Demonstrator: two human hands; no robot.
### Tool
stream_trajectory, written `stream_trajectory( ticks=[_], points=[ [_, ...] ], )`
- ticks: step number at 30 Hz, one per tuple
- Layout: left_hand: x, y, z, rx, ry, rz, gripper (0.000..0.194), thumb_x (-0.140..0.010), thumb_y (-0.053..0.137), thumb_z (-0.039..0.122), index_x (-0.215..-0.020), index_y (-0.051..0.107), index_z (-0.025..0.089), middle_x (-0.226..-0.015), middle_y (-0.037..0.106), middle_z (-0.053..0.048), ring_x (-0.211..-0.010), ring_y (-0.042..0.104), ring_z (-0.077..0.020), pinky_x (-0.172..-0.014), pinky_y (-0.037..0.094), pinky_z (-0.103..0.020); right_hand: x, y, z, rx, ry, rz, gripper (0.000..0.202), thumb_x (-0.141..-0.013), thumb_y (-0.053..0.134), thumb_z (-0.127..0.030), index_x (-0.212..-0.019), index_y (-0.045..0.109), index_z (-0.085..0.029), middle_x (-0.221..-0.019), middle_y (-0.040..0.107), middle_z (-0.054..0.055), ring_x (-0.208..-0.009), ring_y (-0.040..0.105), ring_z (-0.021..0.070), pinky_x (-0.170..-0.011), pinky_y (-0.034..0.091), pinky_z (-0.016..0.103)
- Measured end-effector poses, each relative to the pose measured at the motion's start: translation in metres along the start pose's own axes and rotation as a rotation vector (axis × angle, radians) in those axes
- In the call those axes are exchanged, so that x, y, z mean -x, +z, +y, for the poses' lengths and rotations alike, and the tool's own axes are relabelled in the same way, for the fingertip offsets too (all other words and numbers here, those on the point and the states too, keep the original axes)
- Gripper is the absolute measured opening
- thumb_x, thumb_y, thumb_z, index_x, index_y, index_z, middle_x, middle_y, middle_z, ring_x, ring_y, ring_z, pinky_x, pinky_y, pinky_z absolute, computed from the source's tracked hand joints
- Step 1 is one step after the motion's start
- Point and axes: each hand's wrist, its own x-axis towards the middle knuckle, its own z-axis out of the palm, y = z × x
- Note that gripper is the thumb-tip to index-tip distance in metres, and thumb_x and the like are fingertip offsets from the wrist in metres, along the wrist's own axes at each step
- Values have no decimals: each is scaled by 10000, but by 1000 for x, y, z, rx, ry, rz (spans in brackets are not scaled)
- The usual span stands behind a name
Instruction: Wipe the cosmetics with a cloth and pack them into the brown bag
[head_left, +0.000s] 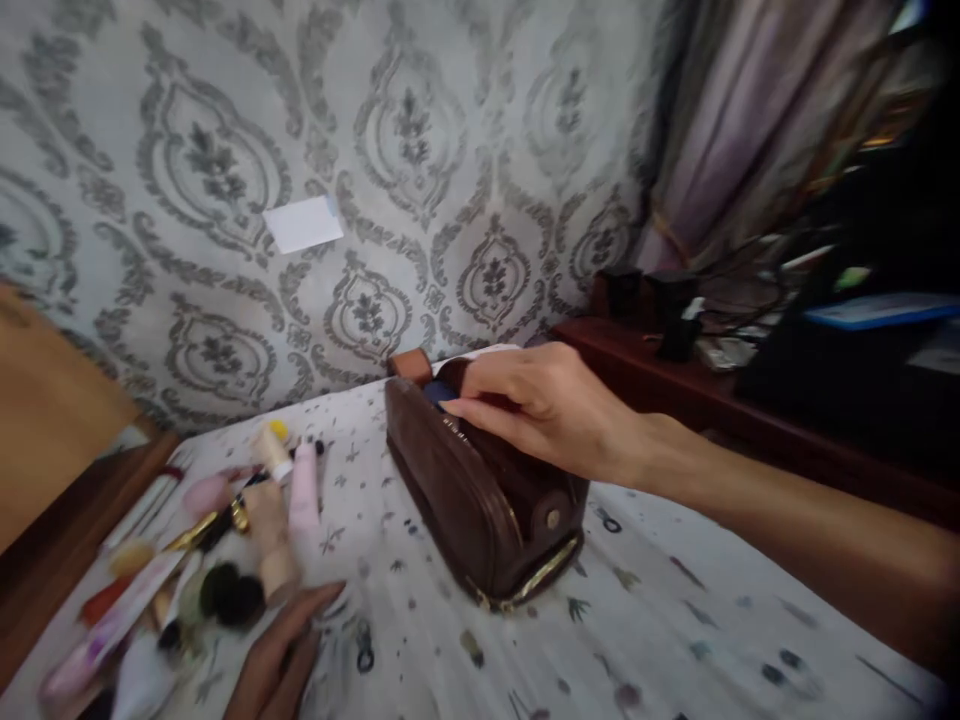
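Observation:
A dark brown zip bag (450, 490) stands on the patterned cloth with its top unzipped. My right hand (555, 410) reaches over from the right into the bag's opening, thumb and fingers closed together at its rim. A dark blue thing (441, 393) shows in the opening right by the fingertips; whether they hold it is hard to see. At the bottom, my left hand (277, 655) rests low near the cloth with fingers stretched out, slightly blurred and holding nothing visible. Close to it lie a beige tube (271, 545), a pink tube (304, 485) and dark round brush heads (232, 595).
Several cosmetics, among them a pink sponge (208, 494), are heaped on the left of the white printed cloth (405, 660). A patterned wall (480, 150) with a white card (304, 223) rises behind. A dark red wooden ledge (645, 380) with clutter borders the right.

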Motion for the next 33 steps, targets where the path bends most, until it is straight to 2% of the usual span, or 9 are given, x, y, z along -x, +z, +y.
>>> stream_trajectory(
  ticks=[2, 4, 7, 13, 18, 24, 27, 30, 33],
  points=[
    [2, 1, 8, 54, 28, 35, 404, -918, 528, 480, -1206, 699, 255, -1272, 687, -62, -1223, 590, -284, -1105, 415, -469, 9, 4, -16, -60, -26, 27, 377, -1008, 456, -342, -672, 543, -194, -604, 538, -12, -549, 496, 120, -560, 329, 266],
    [1, 0, 20, 93, 104, 26, 390, -934, 504, 453, -1172, 713, 224, -1208, 712, -91, -1135, 634, -264, -1023, 483, -418, 16, 11, -31, -145, -49, 23, 385, -1010, 451, -344, -661, 539, -207, -582, 532, -8, -522, 492, 121, -543, 339, 276],
    [-1, -3, 33, 108, 161, 16, 362, -953, 482, 376, -1178, 699, 195, -1148, 723, -107, -1058, 649, -240, -944, 503, -364, 23, 29, -52, -306, -91, -58, 370, -1011, 444, -320, -672, 551, -221, -587, 552, 6, -506, 508, 124, -514, 359, 279],
    [1, -4, 36, 184, 180, 11, 326, -949, 472, 274, -1181, 677, 170, -1122, 713, -102, -1061, 631, -235, -965, 457, -355, 21, 79, -94, -461, -59, -242, 273, -994, 438, -249, -842, 661, -211, -722, 644, 32, -603, 598, 145, -553, 425, 266],
    [-2, -6, 37, 254, 270, -3, 308, -900, 476, 156, -1124, 686, 156, -1064, 710, -85, -1017, 629, -211, -937, 452, -331, -1, 126, -120, -537, 68, -331, 204, -940, 516, -221, -840, 691, -194, -791, 670, 38, -680, 626, 158, -601, 451, 250],
    [-7, 1, 24, 254, 281, 52, 204, -807, 480, 86, -834, 677, 132, -841, 686, -55, -826, 602, -198, -798, 468, -315, -31, 192, -138, -551, 182, -389, 153, -840, 554, -149, -827, 703, -178, -836, 700, 52, -754, 652, 188, -688, 478, 281],
    [-9, 4, 17, 263, 257, 67, 185, -767, 482, 60, -782, 651, 133, -823, 677, -51, -790, 593, -191, -755, 465, -303, -39, 220, -140, -558, 230, -402, 156, -835, 545, -163, -832, 701, -175, -866, 709, 68, -816, 665, 207, -708, 490, 294],
    [-10, 3, 15, 273, 227, 77, 168, -745, 486, 55, -757, 628, 143, -772, 656, -33, -746, 577, -181, -705, 446, -285, -45, 237, -137, -542, 265, -393, 172, -831, 522, -167, -859, 691, -169, -893, 715, 81, -854, 669, 222, -744, 502, 318],
    [-11, 0, 16, 281, 217, 81, 143, -754, 487, 76, -737, 609, 149, -742, 636, -29, -729, 564, -182, -696, 438, -287, -50, 246, -133, -523, 285, -402, 173, -819, 518, -164, -881, 678, -171, -925, 717, 80, -864, 669, 219, -792, 504, 330]
  ],
)
